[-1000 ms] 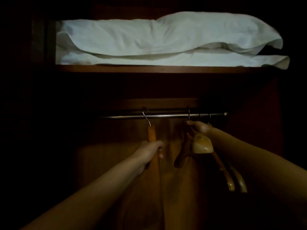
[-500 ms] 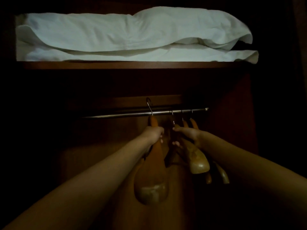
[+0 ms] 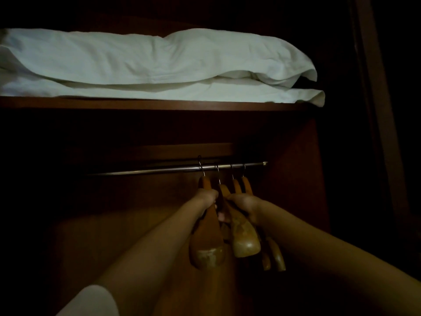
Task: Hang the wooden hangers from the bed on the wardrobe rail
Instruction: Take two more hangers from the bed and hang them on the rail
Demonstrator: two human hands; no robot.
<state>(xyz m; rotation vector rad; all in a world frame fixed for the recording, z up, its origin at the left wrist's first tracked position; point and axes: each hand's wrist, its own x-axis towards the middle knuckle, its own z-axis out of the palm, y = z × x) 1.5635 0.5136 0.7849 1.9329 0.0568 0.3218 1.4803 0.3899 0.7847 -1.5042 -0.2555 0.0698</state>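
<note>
A metal wardrobe rail (image 3: 159, 170) runs across the dark wardrobe. Several wooden hangers hang from its right part by their wire hooks. My left hand (image 3: 206, 198) is shut on the leftmost wooden hanger (image 3: 206, 249), just below its hook. My right hand (image 3: 245, 205) grips the second hanger (image 3: 243, 242) beside it. Two more hangers (image 3: 276, 258) hang right of my right hand, partly hidden behind it. The two hands are close together, almost touching.
A wooden shelf (image 3: 148, 103) above the rail carries white folded pillows (image 3: 148, 65). The wardrobe's right side wall (image 3: 296, 179) stands near the rail's end. The left part of the rail carries no hangers. The scene is very dark.
My left hand has slid the leftmost hanger rightward along the rail, close to the others. My right hand has moved down onto the second hanger.
</note>
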